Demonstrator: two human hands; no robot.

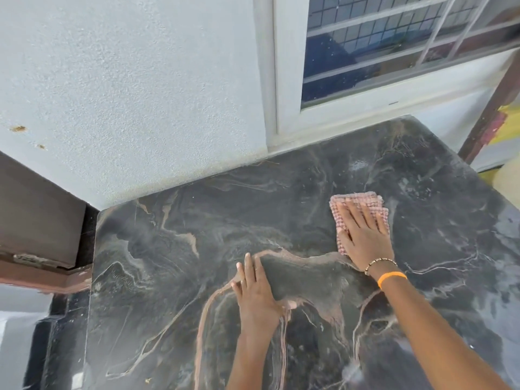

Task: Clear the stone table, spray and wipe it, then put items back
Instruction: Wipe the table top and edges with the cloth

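Under the flat right hand (365, 235) lies the cloth (358, 202), pressed, not gripped. Unwiped table (168, 220) stretches leftward. Left hand (256, 294) rests open, empty.

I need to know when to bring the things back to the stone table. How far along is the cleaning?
Clearing looks done: nothing but the cloth lies on the stone table. Wiping is in hand: the right hand presses a folded pink checked cloth flat on the far right part, while the left hand rests flat on the stone. Pale smears show along the right side, so wiping seems unfinished. Putting the items back is left; none are in view.
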